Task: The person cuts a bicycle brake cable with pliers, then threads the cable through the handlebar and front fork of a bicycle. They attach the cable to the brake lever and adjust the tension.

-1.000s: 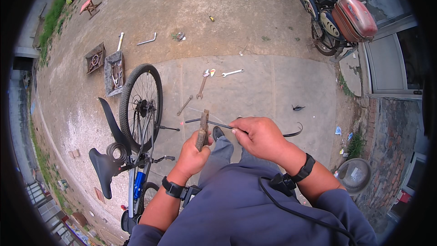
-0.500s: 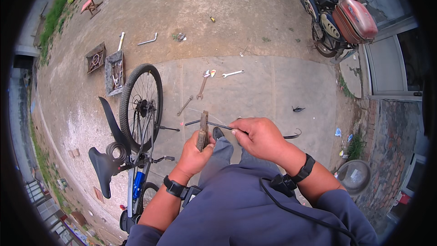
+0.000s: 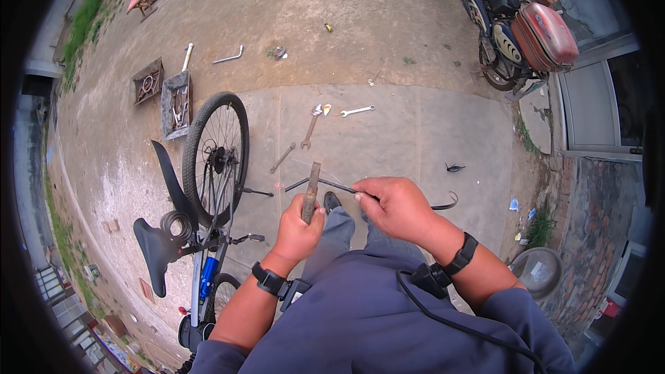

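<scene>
My left hand [image 3: 299, 230] is closed round a rusty pliers-like tool [image 3: 312, 190], seen nearly edge-on and pointing away from me. My right hand [image 3: 398, 209] pinches a thin black cable [image 3: 335, 185], which looks like bicycle cable housing. The cable passes at the tool's upper part, and its short free end slants down to the left of it. Whether the jaws grip the cable is hard to see. Beyond my right hand the cable comes out again and ends in a hooked curl.
A bicycle [image 3: 220, 159] stands at my left. On the concrete ahead lie a large rusty wrench [image 3: 311, 131], a small wrench [image 3: 282, 157] and a shiny wrench [image 3: 357, 111]. Farther off are a tool tray [image 3: 166, 114], an L-shaped wrench [image 3: 228, 55] and a motor scooter [image 3: 499, 41].
The tool has tipped slightly to the right at its far end. The cable now bends at the tool, where it ran nearly straight before. Both hands stay almost in place.
</scene>
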Demonstrator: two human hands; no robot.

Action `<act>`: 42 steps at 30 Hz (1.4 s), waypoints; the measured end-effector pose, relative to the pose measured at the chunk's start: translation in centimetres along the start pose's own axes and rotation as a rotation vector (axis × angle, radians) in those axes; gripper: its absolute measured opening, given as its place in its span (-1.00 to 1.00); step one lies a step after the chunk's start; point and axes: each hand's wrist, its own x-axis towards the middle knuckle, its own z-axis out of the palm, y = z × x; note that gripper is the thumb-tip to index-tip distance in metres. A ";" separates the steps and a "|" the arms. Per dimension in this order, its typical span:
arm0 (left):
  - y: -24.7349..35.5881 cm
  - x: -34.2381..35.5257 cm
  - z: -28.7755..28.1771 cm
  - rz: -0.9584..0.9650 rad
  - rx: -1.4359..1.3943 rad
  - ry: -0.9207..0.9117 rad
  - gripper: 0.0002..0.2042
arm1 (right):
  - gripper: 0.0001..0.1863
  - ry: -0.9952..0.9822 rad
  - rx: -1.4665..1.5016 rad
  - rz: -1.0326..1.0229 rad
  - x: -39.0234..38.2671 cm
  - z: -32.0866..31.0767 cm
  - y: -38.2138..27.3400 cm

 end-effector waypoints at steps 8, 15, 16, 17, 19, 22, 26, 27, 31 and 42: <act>-1.8 1.2 0.8 -0.046 0.049 0.043 -0.88 | -0.76 0.045 -0.030 -0.025 0.4 1.4 1.2; -1.6 0.5 0.2 -0.081 0.000 -0.006 -0.85 | -0.75 0.015 0.019 0.065 0.5 1.2 0.5; -1.7 0.4 0.1 -0.049 -0.011 0.006 -0.84 | -0.75 0.031 0.021 0.044 0.4 1.2 0.1; -1.7 0.2 -0.1 -0.017 -0.022 0.019 -0.83 | -0.75 0.046 0.023 0.024 0.4 1.3 -0.1; -1.5 0.2 -0.7 0.002 0.039 -0.041 -0.79 | -0.76 0.082 0.003 -0.059 0.4 1.4 -0.1; -0.3 0.0 -1.5 -0.083 -0.075 -0.150 -0.68 | -0.77 0.123 -0.015 -0.147 0.3 1.6 0.0; 1.4 -0.5 -1.7 -0.263 -0.302 -0.227 -0.57 | -0.78 0.112 -0.009 -0.160 0.3 1.5 -0.5; 1.1 -0.6 -1.7 -0.262 -0.330 -0.226 -0.56 | -0.78 0.094 -0.006 -0.162 0.3 1.4 -0.7; -1.4 -0.6 -1.7 -0.160 -0.335 -0.215 -0.50 | -0.80 0.044 0.044 -0.123 0.3 1.0 -1.6; -1.9 -0.2 -1.3 0.147 -0.176 0.089 -0.37 | -0.78 -0.231 0.554 0.169 0.6 -0.6 -2.4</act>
